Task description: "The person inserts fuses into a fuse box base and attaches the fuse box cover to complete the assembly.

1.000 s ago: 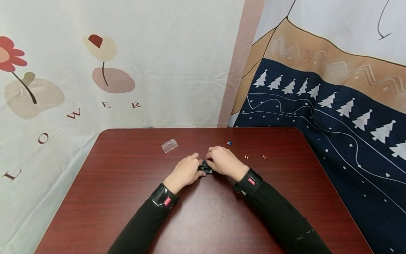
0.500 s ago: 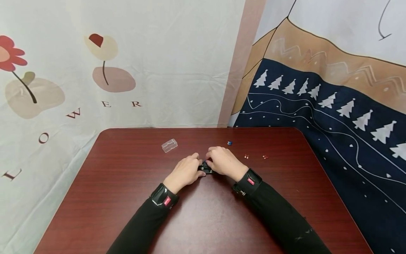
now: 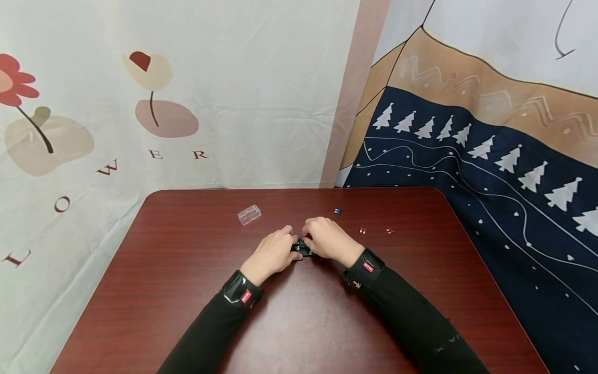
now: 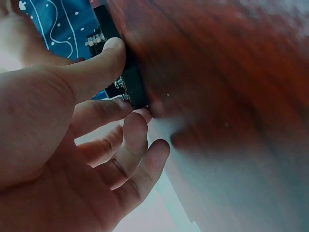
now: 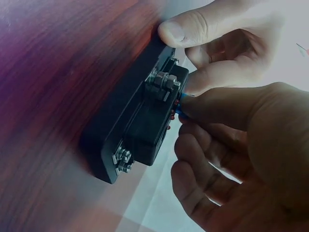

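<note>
Block sits on the worktop between the hands. Left hand clamped on its left end, right hand pinching a blue piece at its top face. Looks like the seating step; depth unclear. Next move probably needs a firm left hold, straight push from the right.

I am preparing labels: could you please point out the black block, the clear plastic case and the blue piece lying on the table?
Black block [image 5: 148,120]: right wrist view, side of its raised part.
Clear plastic case [image 3: 249,214]: head view, its middle.
Blue piece [image 3: 338,211]: head view, its blue body.
</note>
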Demonstrator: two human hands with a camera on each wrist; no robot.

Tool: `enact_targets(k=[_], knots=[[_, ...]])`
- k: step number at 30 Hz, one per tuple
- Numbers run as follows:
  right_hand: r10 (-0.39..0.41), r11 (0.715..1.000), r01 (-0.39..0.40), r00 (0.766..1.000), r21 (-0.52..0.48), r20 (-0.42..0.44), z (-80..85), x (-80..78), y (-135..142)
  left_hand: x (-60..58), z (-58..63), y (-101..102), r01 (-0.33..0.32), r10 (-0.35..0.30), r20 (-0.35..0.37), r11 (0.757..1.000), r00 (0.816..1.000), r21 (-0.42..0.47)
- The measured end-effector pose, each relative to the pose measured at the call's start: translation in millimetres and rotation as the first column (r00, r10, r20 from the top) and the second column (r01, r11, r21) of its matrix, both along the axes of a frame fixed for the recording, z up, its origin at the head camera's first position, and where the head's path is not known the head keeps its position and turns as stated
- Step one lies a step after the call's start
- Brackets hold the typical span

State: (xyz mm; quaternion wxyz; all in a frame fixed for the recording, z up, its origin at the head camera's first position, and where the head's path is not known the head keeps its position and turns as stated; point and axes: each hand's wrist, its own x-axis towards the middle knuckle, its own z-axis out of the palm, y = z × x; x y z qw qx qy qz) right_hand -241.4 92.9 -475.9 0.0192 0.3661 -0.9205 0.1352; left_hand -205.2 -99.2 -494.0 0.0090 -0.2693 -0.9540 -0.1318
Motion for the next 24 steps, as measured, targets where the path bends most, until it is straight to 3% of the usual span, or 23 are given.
enact_targets(k=[11,24], knots=[[-0.021,1.000,0.021,1.000,-0.018,-0.001,-2.6,0.4,0.7,1.5,2.5,0.6,0.006,-0.006,-0.003,0.998,1.000,0.064],[0.000,0.998,-0.001,1.000,-0.065,-0.010,-8.0,2.2,9.7,0.8,-0.7,1.7,-0.016,0.016,0.000,0.999,1.000,0.045]])
